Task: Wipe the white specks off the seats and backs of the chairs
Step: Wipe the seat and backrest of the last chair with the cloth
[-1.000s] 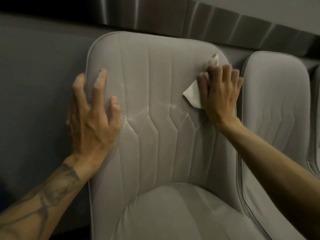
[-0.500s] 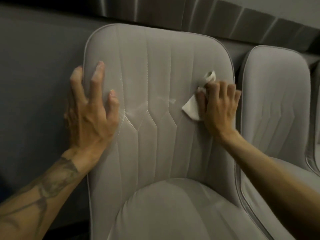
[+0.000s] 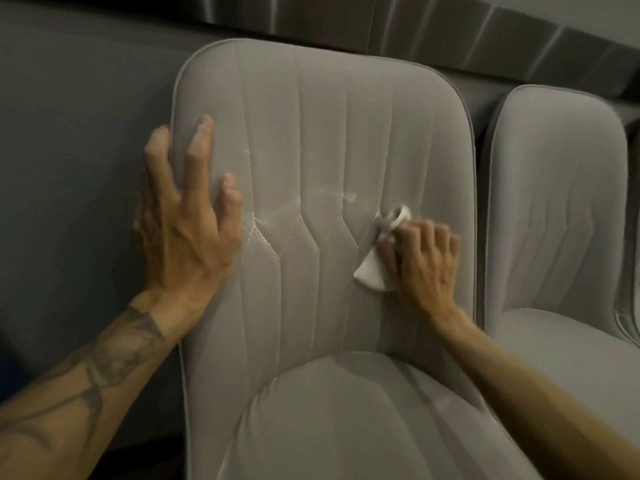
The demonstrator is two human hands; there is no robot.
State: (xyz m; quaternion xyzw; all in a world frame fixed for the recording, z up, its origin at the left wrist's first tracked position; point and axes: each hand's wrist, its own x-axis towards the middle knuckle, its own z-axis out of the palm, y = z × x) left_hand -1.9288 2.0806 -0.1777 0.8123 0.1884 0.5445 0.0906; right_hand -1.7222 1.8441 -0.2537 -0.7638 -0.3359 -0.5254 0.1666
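Since the earlier frames right hand point(image 3: 420, 261) has dropped from upper right to mid-height on the chair point(image 3: 311, 116) back, fingers curled on a cloth point(image 3: 372, 271) pressed to the fabric; left hand point(image 3: 183, 220), fingers straight and spread, braces the back's left edge. Smears point(image 3: 325, 197) remain at centre, just left of the cloth; seat point(image 3: 346, 427) and second chair point(image 3: 557, 202) probably still to do. Open fabric leftward; the back's right edge sits just beside the knuckles.
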